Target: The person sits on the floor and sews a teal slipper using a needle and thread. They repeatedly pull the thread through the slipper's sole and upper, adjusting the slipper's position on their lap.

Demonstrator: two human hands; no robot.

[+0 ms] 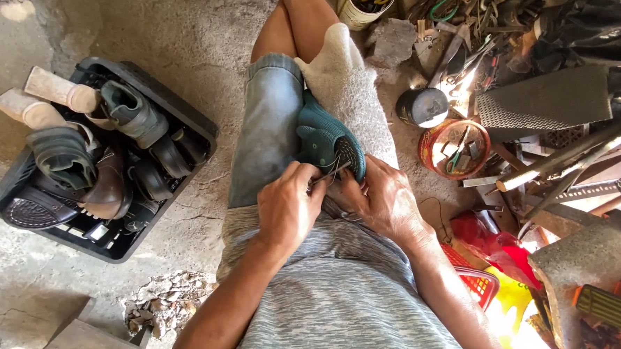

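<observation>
Both hands' fingers [308, 188] pinching teal shoe [326, 137]

We find open room only on the bare concrete floor [191, 30] from ten to twelve o'clock, and in a strip at six to seven o'clock beside a patch of rubble [165, 308]. At nine o'clock a black crate [197, 131] packed with shoes [128, 111] blocks the way. From one to five o'clock clutter closes in: a tin can [359, 9], a dark jar [424, 106], a round red tin [455, 147], metal rods [569, 161], rubber sole sheets [547, 101] and a red basket [477, 279], all close together.
</observation>
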